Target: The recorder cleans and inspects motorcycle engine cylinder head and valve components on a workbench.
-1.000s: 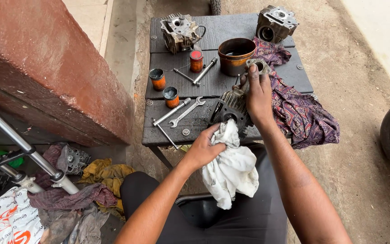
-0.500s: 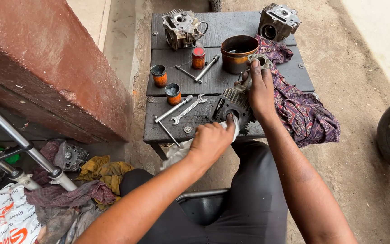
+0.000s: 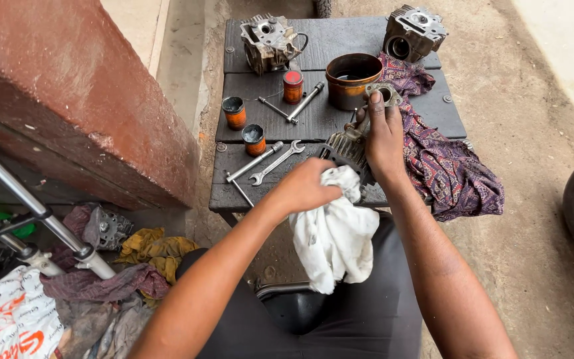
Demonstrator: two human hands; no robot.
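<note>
left hand (image 3: 307, 189) fingers clamped on white rag (image 3: 333, 233), right hand (image 3: 383, 136) fingers wrapped over finned engine cylinder (image 3: 347, 147) just beside rag.

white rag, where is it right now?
Head view, centre: the white rag is bunched in the left hand at the bench's near edge, against the engine part that the right hand steadies, and it hangs down over the lap.

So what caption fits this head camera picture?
Left hand wipes a finned engine part with a white rag; right hand steadies it.
</note>
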